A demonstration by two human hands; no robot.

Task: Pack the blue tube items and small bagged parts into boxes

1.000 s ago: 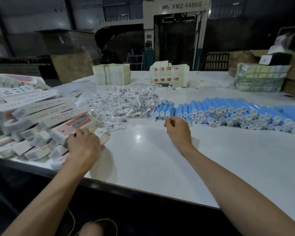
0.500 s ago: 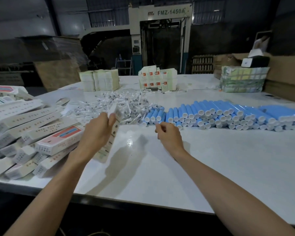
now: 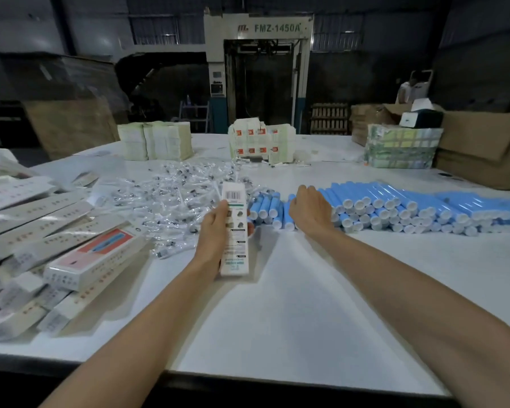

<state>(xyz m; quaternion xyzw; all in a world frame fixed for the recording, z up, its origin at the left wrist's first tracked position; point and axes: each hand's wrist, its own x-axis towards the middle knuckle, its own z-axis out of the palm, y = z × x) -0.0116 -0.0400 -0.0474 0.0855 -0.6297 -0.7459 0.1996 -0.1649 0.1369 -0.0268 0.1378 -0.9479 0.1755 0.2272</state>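
My left hand [image 3: 218, 231] grips a long white box [image 3: 234, 231] with a barcode at its far end, held up over the white table [image 3: 277, 319]. Blue tubes with white caps [image 3: 395, 207] lie stacked in a long row at mid right. My right hand [image 3: 309, 209] reaches into the left end of that row, fingers curled down over the tubes; whether it grips one is hidden. A heap of small clear bagged parts [image 3: 171, 198] lies left of the tubes, just beyond the box.
Long white boxes [image 3: 42, 245] lie piled at the left edge. Stacks of flat cartons [image 3: 156, 141] and printed packs [image 3: 261, 139] stand at the back. A wrapped bundle [image 3: 402, 147] and brown cardboard [image 3: 483, 148] sit at the far right. A person [image 3: 409, 86] stands behind.
My left hand lifted a white box from the left pile and brought it to the middle. My right hand moved forward onto the left end of the blue tubes.
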